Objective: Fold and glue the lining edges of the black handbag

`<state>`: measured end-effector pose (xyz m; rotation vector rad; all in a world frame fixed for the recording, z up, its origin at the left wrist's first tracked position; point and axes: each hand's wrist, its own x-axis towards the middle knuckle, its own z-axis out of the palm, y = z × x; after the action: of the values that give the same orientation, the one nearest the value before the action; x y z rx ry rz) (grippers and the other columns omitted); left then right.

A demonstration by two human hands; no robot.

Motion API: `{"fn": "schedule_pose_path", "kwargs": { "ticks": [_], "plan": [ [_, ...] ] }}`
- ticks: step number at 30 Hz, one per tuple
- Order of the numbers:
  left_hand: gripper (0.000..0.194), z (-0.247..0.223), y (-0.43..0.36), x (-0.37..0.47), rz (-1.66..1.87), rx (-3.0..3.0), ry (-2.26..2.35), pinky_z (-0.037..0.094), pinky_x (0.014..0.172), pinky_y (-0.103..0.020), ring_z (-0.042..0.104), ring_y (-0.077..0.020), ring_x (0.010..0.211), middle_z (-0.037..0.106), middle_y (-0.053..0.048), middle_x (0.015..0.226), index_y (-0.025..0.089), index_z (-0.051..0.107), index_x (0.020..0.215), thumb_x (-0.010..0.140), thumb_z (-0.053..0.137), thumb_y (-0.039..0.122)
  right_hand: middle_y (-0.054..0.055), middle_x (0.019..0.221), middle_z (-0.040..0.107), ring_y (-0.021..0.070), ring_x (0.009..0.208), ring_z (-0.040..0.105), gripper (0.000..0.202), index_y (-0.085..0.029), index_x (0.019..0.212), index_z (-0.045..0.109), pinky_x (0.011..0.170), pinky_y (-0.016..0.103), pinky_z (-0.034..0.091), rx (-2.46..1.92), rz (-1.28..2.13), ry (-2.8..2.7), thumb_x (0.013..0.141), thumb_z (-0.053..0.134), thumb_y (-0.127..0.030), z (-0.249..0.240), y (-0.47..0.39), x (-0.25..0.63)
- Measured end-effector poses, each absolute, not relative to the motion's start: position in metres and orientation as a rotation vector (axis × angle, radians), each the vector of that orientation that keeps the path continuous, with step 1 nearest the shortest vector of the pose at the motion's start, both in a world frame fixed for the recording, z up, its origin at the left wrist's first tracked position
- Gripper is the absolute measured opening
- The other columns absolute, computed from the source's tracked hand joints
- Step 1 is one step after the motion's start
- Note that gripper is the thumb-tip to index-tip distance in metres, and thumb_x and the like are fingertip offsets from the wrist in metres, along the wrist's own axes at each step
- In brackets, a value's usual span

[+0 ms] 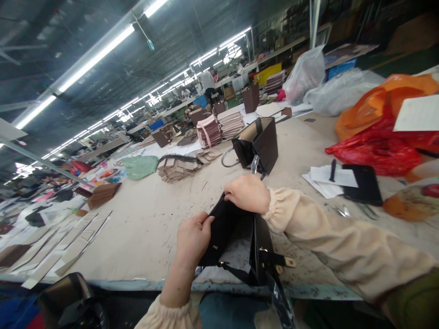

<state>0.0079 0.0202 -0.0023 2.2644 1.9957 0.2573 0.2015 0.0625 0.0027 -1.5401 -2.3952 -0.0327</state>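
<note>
A black handbag (262,233) stands at the table's front edge, its top gaping toward me. My left hand (194,237) pinches the bag's left rim, thumb on the inside. At the far upper corner, my right hand (248,194) is closed over the same rim. Gold-coloured hardware shows on the strap tab at the bag's right side, and plastic-wrapped strap hangs over the table edge. Just beyond my right hand stands a dark brown handbag (265,144) with a ring-shaped handle beside it.
Stacked brown pieces (178,168) lie mid-table, with bundled panels (209,131) behind. Flat strips (73,242) are spread at left. On the right are a red plastic bag (377,153), white papers (331,178) and a black flat case (362,185). People work in the distance.
</note>
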Motion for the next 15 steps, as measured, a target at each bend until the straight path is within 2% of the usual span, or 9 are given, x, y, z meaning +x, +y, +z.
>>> {"fn": "schedule_pose_path", "kwargs": {
  "ticks": [12, 15],
  "plan": [
    [0.032, -0.0030, 0.0222, 0.0055, 0.256, 2.238, 1.961, 0.023, 0.053, -0.022, 0.043, -0.0105, 0.053, 0.044, 0.003, 0.050, 0.018, 0.045, 0.057, 0.083, 0.042, 0.036, 0.005, 0.080, 0.067, 0.0208, 0.076, 0.060, 0.028, -0.023, 0.083, 0.067, 0.061, 0.027, 0.037, -1.569, -0.030, -2.362, 0.086, 0.047, -0.042, 0.0045, 0.0612, 0.2014],
    [0.032, -0.0017, 0.0219, 0.0063, 0.257, 2.242, 1.956, 0.024, 0.053, -0.022, 0.043, -0.0108, 0.053, 0.044, 0.003, 0.050, 0.018, 0.045, 0.057, 0.084, 0.041, 0.036, 0.004, 0.082, 0.067, 0.0207, 0.078, 0.060, 0.024, -0.024, 0.089, 0.065, 0.063, 0.027, 0.037, -1.569, -0.006, -2.325, 0.084, 0.051, -0.042, 0.0032, 0.0623, 0.2010]
  ]
}}
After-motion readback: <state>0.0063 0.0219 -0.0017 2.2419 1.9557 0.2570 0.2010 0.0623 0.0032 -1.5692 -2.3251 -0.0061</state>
